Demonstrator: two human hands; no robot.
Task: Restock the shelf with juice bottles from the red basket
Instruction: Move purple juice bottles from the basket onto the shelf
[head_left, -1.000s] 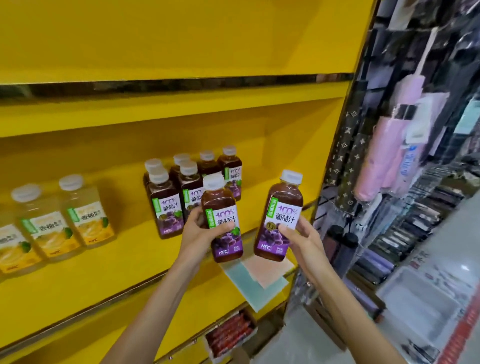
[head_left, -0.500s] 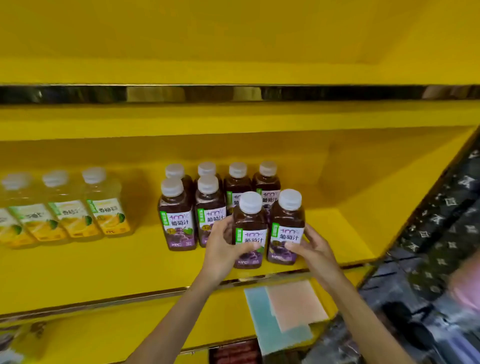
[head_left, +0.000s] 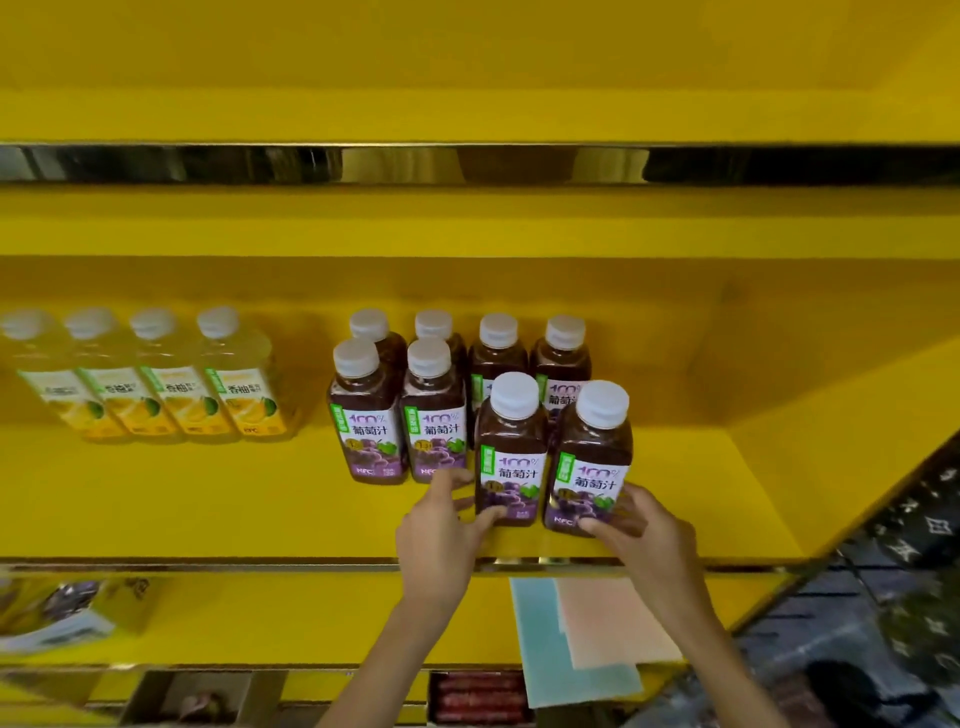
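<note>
We count eight grape bottles (head_left: 434, 410) on the shelf (head_left: 208, 509): four in a back row, two ahead of them on the left, and two more at the front on the right. All eight stand upright, long axis vertical, white caps up, purple labels facing us.

The front-left bottle (head_left: 511, 457) and the front-right bottle (head_left: 592, 467) stand just beside each other near the shelf's front edge, ahead of the two right-hand bottles of the back row.

Our right hand (head_left: 649, 540) grasps the front-right bottle low down, with the thumb across the foot of its label and the fingers (head_left: 631, 501) curled round its right side. Our left hand (head_left: 436, 535) is at the front-left bottle. Its thumb touches the lower label and its forefinger stretches up along the bottle's left side, but we cannot tell whether it grips or only touches.

Well apart to the left we count four yellow bottles (head_left: 171, 384) in one row, side by side, also upright with caps up.

On the lower shelf (head_left: 311, 618) lie two sheets, a pink sheet (head_left: 613, 623) overlapping a blue sheet (head_left: 545, 660). Below that, a tray (head_left: 431, 696) holds red packs (head_left: 478, 699), too blurred for us to count
</note>
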